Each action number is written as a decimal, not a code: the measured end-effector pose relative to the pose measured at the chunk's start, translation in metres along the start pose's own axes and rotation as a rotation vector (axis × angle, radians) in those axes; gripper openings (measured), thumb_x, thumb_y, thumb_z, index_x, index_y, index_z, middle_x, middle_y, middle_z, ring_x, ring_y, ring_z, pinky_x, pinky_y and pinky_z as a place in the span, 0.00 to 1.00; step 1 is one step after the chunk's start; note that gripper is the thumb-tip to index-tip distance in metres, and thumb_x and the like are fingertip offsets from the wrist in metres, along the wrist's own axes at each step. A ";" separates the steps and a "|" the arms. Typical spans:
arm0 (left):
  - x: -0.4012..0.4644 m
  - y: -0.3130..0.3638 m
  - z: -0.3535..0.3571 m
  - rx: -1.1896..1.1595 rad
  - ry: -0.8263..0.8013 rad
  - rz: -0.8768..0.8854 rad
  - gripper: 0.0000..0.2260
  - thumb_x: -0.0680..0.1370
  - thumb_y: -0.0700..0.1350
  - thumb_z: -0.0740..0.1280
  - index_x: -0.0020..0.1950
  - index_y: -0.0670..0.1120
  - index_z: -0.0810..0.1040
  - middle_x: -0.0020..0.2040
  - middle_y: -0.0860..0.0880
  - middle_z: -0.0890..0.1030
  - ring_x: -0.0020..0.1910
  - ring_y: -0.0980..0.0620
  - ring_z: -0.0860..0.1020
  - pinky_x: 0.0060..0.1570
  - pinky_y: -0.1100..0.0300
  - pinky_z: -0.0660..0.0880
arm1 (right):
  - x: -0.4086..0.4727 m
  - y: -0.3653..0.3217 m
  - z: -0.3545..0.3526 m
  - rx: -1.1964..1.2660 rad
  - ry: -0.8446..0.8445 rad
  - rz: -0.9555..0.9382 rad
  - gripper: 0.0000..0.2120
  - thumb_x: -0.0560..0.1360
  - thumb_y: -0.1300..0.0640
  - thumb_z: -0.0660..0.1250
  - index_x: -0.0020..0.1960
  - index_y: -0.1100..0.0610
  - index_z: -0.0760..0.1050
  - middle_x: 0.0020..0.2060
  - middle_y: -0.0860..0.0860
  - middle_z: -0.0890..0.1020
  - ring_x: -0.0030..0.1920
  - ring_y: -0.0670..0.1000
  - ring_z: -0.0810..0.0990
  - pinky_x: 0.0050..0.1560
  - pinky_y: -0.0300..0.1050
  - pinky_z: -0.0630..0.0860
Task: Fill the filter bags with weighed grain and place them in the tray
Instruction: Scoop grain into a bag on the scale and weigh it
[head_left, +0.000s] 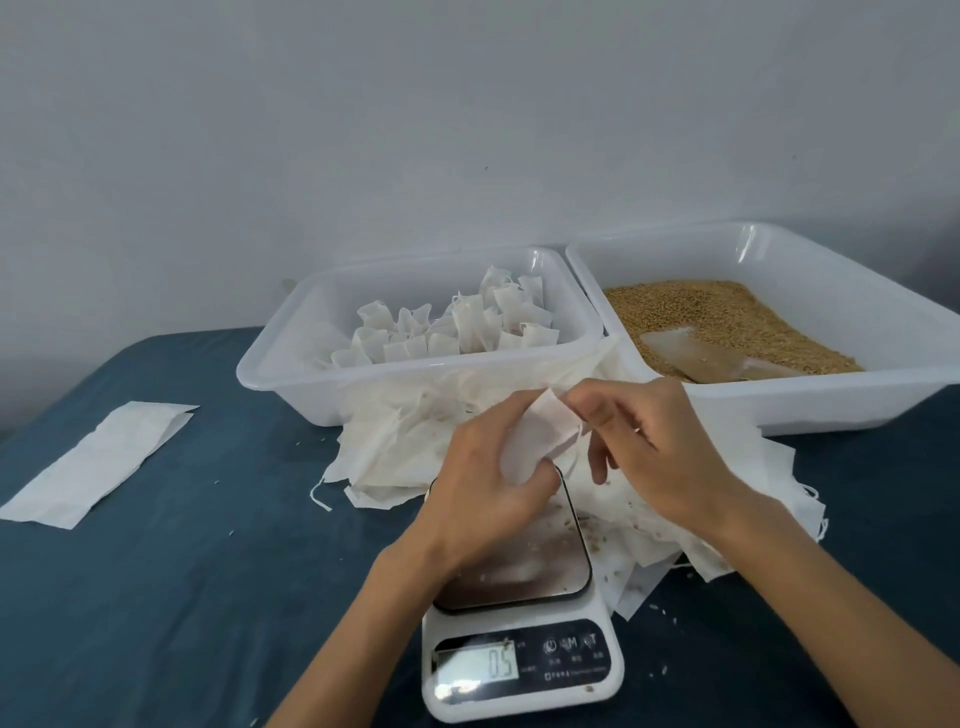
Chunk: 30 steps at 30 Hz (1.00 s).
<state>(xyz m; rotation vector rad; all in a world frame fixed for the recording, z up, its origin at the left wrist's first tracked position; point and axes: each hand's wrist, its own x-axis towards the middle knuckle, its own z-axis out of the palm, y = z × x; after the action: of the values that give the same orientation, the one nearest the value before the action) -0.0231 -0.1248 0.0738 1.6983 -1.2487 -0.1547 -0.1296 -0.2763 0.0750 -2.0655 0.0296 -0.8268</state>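
From the head camera I see my left hand (483, 478) curled around the lower part of a white filter bag (540, 441), thumb and fingers gripping it, while my right hand (660, 441) pinches the bag's upper edge between thumb and fingertips. The bag is held in the air just above the steel plate of the kitchen scale (519, 644), whose display shows digits. Beneath my hands a loose heap of empty bags (410, 441) spreads over the blue cloth (182, 597), leaning against the left tray (291, 384), which holds filled bags standing upright. The right tray (852, 405), touching the left one, holds grain (727, 317) and a scoop half buried in it. A flat white packet (98, 462) lies well apart to the left.
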 end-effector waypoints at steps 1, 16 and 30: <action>-0.001 0.003 0.001 -0.025 -0.023 -0.010 0.21 0.73 0.40 0.67 0.65 0.49 0.78 0.52 0.53 0.83 0.50 0.51 0.81 0.51 0.53 0.78 | 0.002 -0.005 -0.004 -0.004 -0.031 0.012 0.36 0.78 0.29 0.55 0.46 0.61 0.83 0.26 0.53 0.79 0.24 0.51 0.80 0.31 0.31 0.69; -0.006 -0.006 0.007 -0.555 0.051 -0.165 0.13 0.72 0.40 0.76 0.53 0.46 0.77 0.44 0.48 0.83 0.43 0.50 0.80 0.46 0.52 0.80 | 0.055 0.056 -0.177 -0.913 -0.215 0.671 0.21 0.74 0.44 0.75 0.62 0.52 0.77 0.57 0.50 0.82 0.49 0.48 0.78 0.52 0.44 0.72; -0.004 -0.010 0.007 -0.570 0.066 -0.197 0.13 0.74 0.33 0.77 0.55 0.42 0.79 0.41 0.50 0.82 0.40 0.54 0.80 0.40 0.65 0.76 | 0.056 0.093 -0.184 -1.073 -0.423 0.751 0.12 0.78 0.48 0.72 0.57 0.55 0.80 0.54 0.52 0.82 0.55 0.55 0.80 0.58 0.50 0.77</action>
<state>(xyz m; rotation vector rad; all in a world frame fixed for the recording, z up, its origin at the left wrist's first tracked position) -0.0221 -0.1260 0.0611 1.3084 -0.8751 -0.5176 -0.1646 -0.4840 0.1069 -2.8152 1.1481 0.1958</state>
